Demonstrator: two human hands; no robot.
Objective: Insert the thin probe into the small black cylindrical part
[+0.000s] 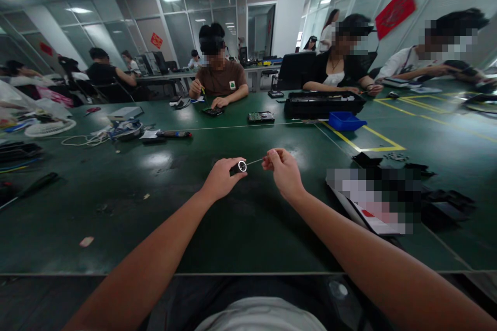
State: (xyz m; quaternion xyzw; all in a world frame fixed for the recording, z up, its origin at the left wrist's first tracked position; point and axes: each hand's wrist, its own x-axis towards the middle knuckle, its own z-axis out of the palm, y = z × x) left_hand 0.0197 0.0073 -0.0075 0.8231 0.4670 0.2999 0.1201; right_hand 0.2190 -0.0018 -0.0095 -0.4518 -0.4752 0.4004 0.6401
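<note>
Head view, and the biggest thing in it was the green table, running from the near edge out to a co-worker in a brown shirt. Next down in size, a long black case sat toward the far side, with a blue tray just in front of its right half. Then the hands: the left hand had thumb and fingers clamped around a dark cylinder, and the right hand had its fingertips pinched together on one end of a thin rod. Both things were over the table, mid-frame, rod angled toward the cylinder.

My guess: the cylinder was light, stiff, maybe a bit slick, so gripping round the barrel made sense, clear of the pale ring at its end. The rod looked stiff but skinny, probably best taken at the end like that.

Couldn't tell if its free tip touched the cylinder. Fingers hid most of the barrel and the rod's other end, and the ring's inside was too small to read.
</note>
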